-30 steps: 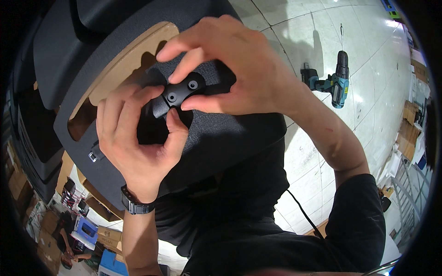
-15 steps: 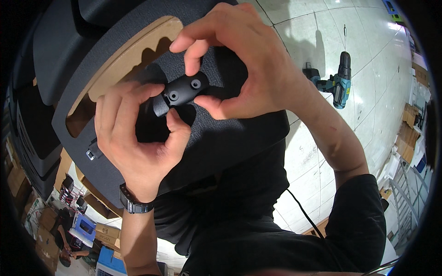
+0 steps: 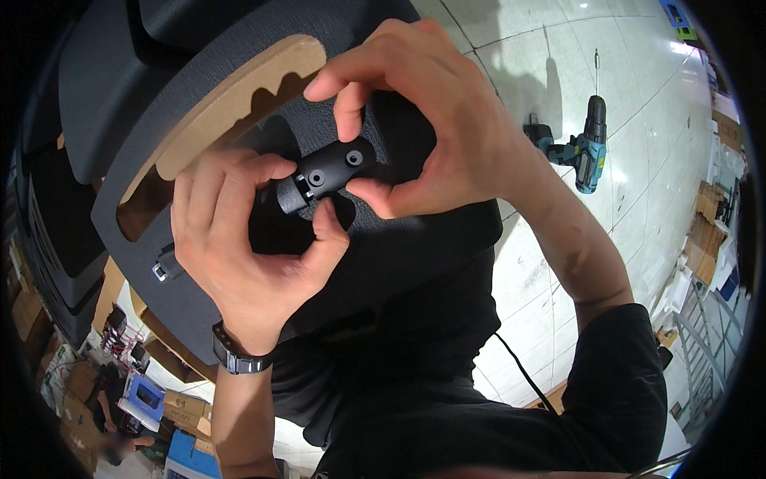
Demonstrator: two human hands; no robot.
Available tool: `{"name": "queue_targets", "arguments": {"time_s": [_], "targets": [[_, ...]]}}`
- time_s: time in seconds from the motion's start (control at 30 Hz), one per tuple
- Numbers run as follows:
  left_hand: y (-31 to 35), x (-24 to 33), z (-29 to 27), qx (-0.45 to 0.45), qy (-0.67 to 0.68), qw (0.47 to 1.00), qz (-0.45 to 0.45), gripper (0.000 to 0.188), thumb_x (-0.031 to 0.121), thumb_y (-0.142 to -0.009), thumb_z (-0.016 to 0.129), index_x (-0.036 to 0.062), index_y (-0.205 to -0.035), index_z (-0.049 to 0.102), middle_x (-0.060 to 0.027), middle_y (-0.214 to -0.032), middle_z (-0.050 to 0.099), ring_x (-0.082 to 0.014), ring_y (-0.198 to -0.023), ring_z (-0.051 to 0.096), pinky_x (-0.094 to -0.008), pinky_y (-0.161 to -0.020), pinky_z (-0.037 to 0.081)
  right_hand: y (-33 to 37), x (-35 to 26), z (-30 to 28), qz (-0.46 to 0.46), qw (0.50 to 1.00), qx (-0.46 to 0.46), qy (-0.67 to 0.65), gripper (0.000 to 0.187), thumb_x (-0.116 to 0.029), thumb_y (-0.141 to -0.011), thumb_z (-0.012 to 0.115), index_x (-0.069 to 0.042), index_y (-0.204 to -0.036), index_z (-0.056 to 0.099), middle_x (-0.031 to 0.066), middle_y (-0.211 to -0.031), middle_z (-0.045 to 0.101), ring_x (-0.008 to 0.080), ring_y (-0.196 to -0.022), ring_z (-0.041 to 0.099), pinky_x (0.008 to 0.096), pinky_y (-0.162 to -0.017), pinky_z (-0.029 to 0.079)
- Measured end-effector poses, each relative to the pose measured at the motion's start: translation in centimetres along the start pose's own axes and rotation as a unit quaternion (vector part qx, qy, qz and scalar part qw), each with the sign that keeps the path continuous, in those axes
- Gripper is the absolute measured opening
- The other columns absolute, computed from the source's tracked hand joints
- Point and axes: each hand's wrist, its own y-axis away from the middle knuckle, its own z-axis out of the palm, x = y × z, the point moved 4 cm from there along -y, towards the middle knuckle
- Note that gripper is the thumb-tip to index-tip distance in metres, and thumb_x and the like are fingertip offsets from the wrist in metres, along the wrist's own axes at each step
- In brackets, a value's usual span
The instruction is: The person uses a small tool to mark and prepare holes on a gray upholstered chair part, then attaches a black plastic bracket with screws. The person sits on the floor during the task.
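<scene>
Left fingers (image 3: pixel 329 235) and right fingers (image 3: pixel 383 198), narrowly parted, pinch a smooth, rounded black fitting (image 3: pixel 336 167).

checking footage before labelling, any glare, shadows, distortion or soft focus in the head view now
Head view: bright glare on the pale floor, upper right; head view: scalloped shadows on the tan panel; head view: floor lines bow toward the dark rim; head view: the black part is sharp enough to show two holes.
</scene>
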Motion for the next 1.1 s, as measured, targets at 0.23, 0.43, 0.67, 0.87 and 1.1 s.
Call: {"name": "queue_targets", "arguments": {"time_s": [0.23, 0.43, 0.67, 0.87, 1.1], "targets": [[0.0, -0.2, 0.1, -0.003, 0.002, 1.000, 0.003, 0.038, 0.028, -0.069, 0.091, 0.0107, -0.096, 0.071, -0.0049, -0.094, 0.067, -0.0293, -0.087, 0.063, -0.0404, -0.079, 0.050, 0.4, 0.6, 0.5, 0.005, 0.999, 0.037, -0.002, 0.070, -0.018, -0.061, 0.088, -0.016, -0.128, 0.068, -0.0076, -0.092, 0.069, 0.0181, -0.092, 0.062, 0.0373, -0.085, 0.044], [0.0, -0.1, 0.1, 0.000, 0.011, 1.000, 0.002, 0.038, 0.027, -0.070, 0.092, 0.0102, -0.096, 0.070, -0.0056, -0.092, 0.066, -0.0293, -0.085, 0.063, -0.0398, -0.077, 0.050, 0.2, 0.3, 0.3, 0.010, 0.998, 0.054, 0.016, 0.067, -0.021, -0.063, 0.090, -0.019, -0.127, 0.068, -0.0093, -0.094, 0.068, 0.0197, -0.094, 0.061, 0.0388, -0.087, 0.045], [0.2, -0.3, 0.4, 0.025, 0.040, 0.999, -0.001, 0.037, 0.023, -0.070, 0.092, 0.0088, -0.096, 0.070, -0.0078, -0.093, 0.068, -0.0303, -0.086, 0.066, -0.0392, -0.077, 0.051, 0.3, 0.4, 0.4, 0.009, 0.999, 0.039, -0.007, 0.064, -0.018, -0.066, 0.090, -0.020, -0.126, 0.068, -0.0093, -0.094, 0.071, 0.0177, -0.095, 0.064, 0.0401, -0.092, 0.044], [0.0, -0.1, -0.1, 0.026, 0.034, 0.999, 0.010, 0.032, 0.019, -0.070, 0.086, 0.0085, -0.095, 0.070, -0.0073, -0.092, 0.068, -0.0308, -0.085, 0.066, -0.0395, -0.076, 0.053, -0.2, 0.4, -0.2, 0.022, 0.997, -0.047, -0.055, 0.046, -0.012, -0.069, 0.094, -0.015, -0.112, 0.079, -0.0052, -0.090, 0.075, 0.0138, -0.089, 0.068, 0.0361, -0.091, 0.045], [0.1, -0.2, -0.8, 0.038, 0.003, 0.999, 0.020, 0.029, 0.020, -0.067, 0.077, 0.0105, -0.094, 0.071, -0.0047, -0.092, 0.069, -0.0296, -0.084, 0.065, -0.0401, -0.074, 0.051, -0.3, 0.4, -1.1, 0.002, 0.993, -0.029, -0.119, 0.018, -0.010, -0.082, 0.094, -0.006, -0.094, 0.081, 0.0019, -0.094, 0.076, 0.0177, -0.093, 0.070, 0.0356, -0.094, 0.049]]}}
